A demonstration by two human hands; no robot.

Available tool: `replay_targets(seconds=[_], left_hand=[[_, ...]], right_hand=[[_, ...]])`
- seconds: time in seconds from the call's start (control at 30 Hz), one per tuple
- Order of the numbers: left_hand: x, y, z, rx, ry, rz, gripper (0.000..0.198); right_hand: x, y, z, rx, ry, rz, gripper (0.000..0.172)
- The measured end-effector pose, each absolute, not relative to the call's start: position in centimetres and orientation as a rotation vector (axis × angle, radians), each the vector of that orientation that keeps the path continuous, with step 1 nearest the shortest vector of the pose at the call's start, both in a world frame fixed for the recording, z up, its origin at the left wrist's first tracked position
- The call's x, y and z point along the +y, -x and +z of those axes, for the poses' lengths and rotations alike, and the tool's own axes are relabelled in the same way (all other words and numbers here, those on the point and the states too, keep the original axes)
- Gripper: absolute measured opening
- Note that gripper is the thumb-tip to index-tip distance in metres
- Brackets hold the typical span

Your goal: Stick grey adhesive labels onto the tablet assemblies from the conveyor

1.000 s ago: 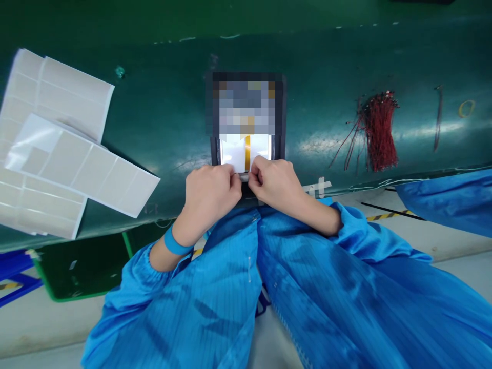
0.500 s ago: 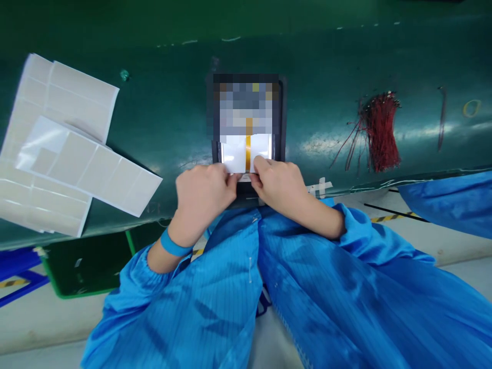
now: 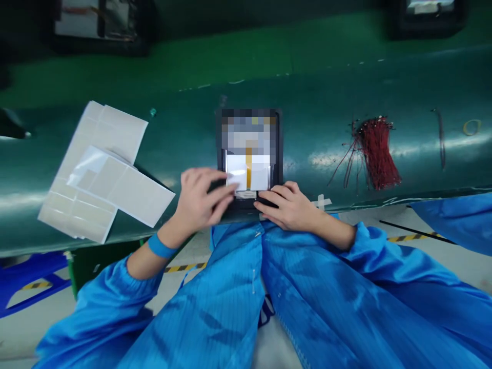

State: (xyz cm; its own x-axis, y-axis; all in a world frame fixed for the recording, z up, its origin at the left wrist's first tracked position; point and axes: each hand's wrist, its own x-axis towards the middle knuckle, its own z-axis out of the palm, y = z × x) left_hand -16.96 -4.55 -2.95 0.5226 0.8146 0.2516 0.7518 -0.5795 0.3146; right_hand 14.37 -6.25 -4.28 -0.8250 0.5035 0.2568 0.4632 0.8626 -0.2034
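Observation:
A black-framed device lies on the green table, its upper part blurred by pixel blocks. Inside its lower part is a white, shiny panel with an orange-yellow strip down the middle. My left hand, slightly smeared, has its fingers apart at the lower left of the panel and holds nothing. On the lower right edge of the frame rests my right hand, fingers spread and nothing held.
Overlapping sticker sheets lie at the left. A bundle of dark red wires, one separate wire and a rubber band are at the right. Other black-framed units stand at the far side.
My hands have moved apart from the panel's lower edge, and their fingers have spread. The view has shifted, showing more of the table's far side.

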Motion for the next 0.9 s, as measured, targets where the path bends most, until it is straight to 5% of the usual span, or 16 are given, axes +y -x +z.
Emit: replay_targets(seconds=[0.13,0.27,0.77,0.9], left_hand=[[4.9,15.0,-1.2,1.916,-2.299,0.39,0.017],[10.1,12.8,-0.2,2.004,-2.228,0.049,0.031],[10.5,7.3,1.1,1.975,-2.39,-0.166,0.009],[12.5,10.9,0.7,2.031,-2.05,-0.067,0.009]], right_hand=[[-6.2,-14.4,-5.2,-2.68,0.743,0.154,0.028],[-6.2,-14.5,-5.2,-2.638,0.773,0.25,0.028],[-5.8,-14.2,-6.1,-2.501,0.647,0.148,0.016],[-6.1,-12.9,-5.1,-2.533,0.613,0.08,0.016]])
